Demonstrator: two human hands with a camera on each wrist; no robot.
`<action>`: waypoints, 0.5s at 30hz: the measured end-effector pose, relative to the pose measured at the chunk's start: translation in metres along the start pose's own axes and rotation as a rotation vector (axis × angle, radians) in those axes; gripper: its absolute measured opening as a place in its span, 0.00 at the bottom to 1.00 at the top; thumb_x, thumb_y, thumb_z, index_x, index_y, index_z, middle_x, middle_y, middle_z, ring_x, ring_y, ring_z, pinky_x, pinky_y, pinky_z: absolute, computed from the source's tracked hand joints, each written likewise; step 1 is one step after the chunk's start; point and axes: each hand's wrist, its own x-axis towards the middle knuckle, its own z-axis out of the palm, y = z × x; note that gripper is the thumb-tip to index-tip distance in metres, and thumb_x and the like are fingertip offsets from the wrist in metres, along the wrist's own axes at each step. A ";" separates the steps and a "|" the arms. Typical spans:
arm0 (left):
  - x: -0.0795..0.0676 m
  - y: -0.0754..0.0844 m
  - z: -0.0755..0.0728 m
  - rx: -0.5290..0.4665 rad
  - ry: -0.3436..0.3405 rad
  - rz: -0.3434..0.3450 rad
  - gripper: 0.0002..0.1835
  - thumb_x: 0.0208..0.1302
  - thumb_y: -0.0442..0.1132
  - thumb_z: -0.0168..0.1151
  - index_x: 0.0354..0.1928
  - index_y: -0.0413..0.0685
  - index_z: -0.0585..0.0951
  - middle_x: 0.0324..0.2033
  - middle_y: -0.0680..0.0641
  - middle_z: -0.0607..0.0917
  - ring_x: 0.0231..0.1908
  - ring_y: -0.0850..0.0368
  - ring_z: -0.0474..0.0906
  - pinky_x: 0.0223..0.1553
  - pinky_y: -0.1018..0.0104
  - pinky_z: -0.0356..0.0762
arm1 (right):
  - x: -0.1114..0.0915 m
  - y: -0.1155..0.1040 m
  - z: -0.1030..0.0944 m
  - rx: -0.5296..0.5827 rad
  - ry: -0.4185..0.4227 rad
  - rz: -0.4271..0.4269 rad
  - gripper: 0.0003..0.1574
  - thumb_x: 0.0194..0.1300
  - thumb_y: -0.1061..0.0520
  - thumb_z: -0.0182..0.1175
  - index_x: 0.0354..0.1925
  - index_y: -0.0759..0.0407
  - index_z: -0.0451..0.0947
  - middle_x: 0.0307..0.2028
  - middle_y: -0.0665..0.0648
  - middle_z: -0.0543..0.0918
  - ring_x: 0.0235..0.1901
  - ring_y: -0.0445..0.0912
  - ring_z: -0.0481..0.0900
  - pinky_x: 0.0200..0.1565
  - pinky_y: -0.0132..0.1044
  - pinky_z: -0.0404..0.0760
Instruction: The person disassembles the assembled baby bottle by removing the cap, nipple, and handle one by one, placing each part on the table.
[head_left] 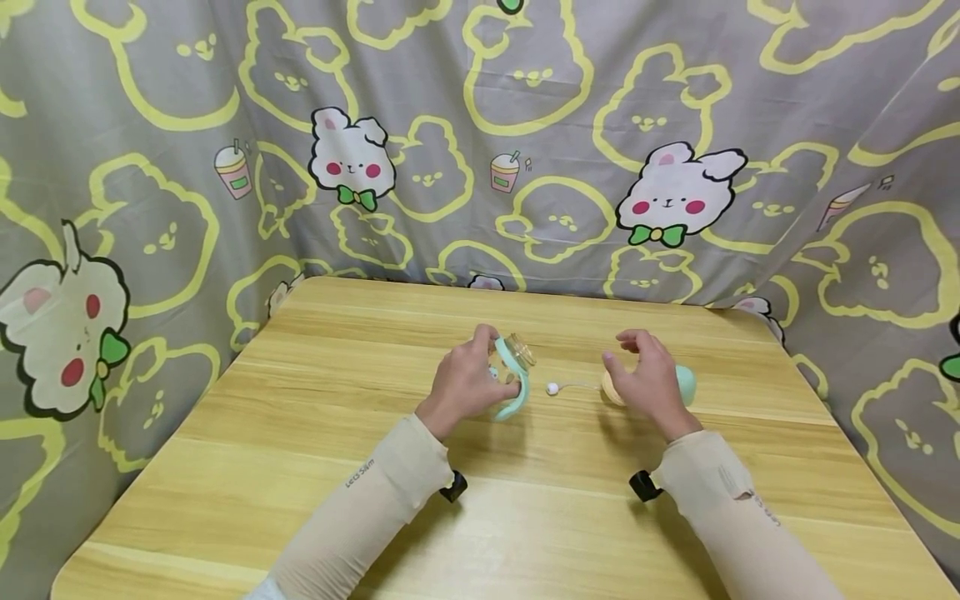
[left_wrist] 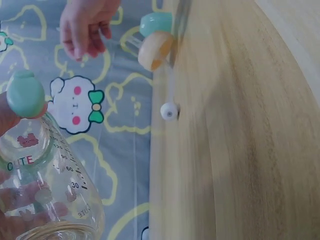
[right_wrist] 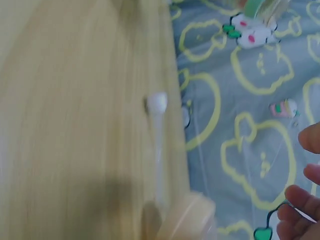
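My left hand (head_left: 467,379) grips a clear baby bottle (left_wrist: 60,175) with mint handles (left_wrist: 25,94), printed measure marks and a "CUTE" label. The bottle's mouth is uncovered and tilts to the right, above the table. My right hand (head_left: 651,379) hovers over the bottle's lid, fingers loosely bent and apart from it. That lid lies on its side, with a peach collar (left_wrist: 156,50) and a mint cap (head_left: 686,385). From the collar a thin clear straw (right_wrist: 158,155) runs left along the table, ending in a white weight ball (head_left: 552,388).
A wooden table (head_left: 330,492) with rounded corners lies under both hands. Grey curtains (head_left: 435,100) with yellow outlines and white cartoon animals hang around its back and sides. Each wrist wears a beige sleeve and a small black camera (head_left: 453,486).
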 end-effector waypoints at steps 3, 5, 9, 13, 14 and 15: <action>-0.001 0.001 0.000 -0.014 0.004 -0.010 0.36 0.44 0.49 0.75 0.51 0.44 0.68 0.21 0.53 0.75 0.16 0.60 0.69 0.18 0.68 0.67 | -0.002 -0.012 0.003 0.055 0.001 -0.032 0.19 0.66 0.56 0.59 0.50 0.68 0.73 0.45 0.69 0.78 0.47 0.61 0.73 0.47 0.56 0.71; 0.000 0.002 0.000 -0.027 0.010 -0.018 0.36 0.44 0.50 0.75 0.52 0.44 0.67 0.25 0.50 0.79 0.17 0.60 0.69 0.18 0.68 0.67 | -0.003 -0.020 0.006 0.090 -0.012 -0.053 0.18 0.66 0.56 0.60 0.49 0.68 0.74 0.44 0.68 0.78 0.46 0.60 0.74 0.46 0.56 0.73; 0.000 0.003 0.001 -0.064 0.029 -0.032 0.36 0.45 0.49 0.75 0.52 0.43 0.66 0.36 0.41 0.83 0.19 0.58 0.72 0.20 0.67 0.70 | -0.006 -0.034 0.013 0.144 -0.045 -0.091 0.15 0.67 0.56 0.60 0.46 0.67 0.76 0.41 0.64 0.80 0.44 0.58 0.76 0.43 0.54 0.74; 0.002 0.005 0.002 -0.136 0.035 -0.076 0.35 0.45 0.49 0.74 0.50 0.42 0.65 0.41 0.36 0.82 0.24 0.56 0.76 0.25 0.65 0.74 | -0.008 -0.046 0.021 0.174 -0.072 -0.134 0.12 0.66 0.57 0.61 0.42 0.65 0.77 0.38 0.59 0.81 0.40 0.54 0.78 0.40 0.50 0.75; 0.002 0.005 0.002 -0.156 0.034 -0.091 0.35 0.45 0.49 0.74 0.49 0.42 0.65 0.41 0.35 0.82 0.25 0.56 0.76 0.26 0.65 0.74 | -0.009 -0.048 0.023 0.181 -0.079 -0.145 0.10 0.66 0.57 0.61 0.41 0.64 0.77 0.37 0.58 0.82 0.40 0.52 0.78 0.40 0.49 0.76; 0.003 0.006 0.002 -0.172 0.033 -0.104 0.35 0.45 0.49 0.74 0.49 0.42 0.65 0.41 0.35 0.82 0.25 0.55 0.77 0.26 0.65 0.75 | -0.009 -0.051 0.025 0.185 -0.087 -0.159 0.09 0.66 0.57 0.61 0.41 0.63 0.77 0.36 0.57 0.82 0.39 0.51 0.79 0.39 0.48 0.76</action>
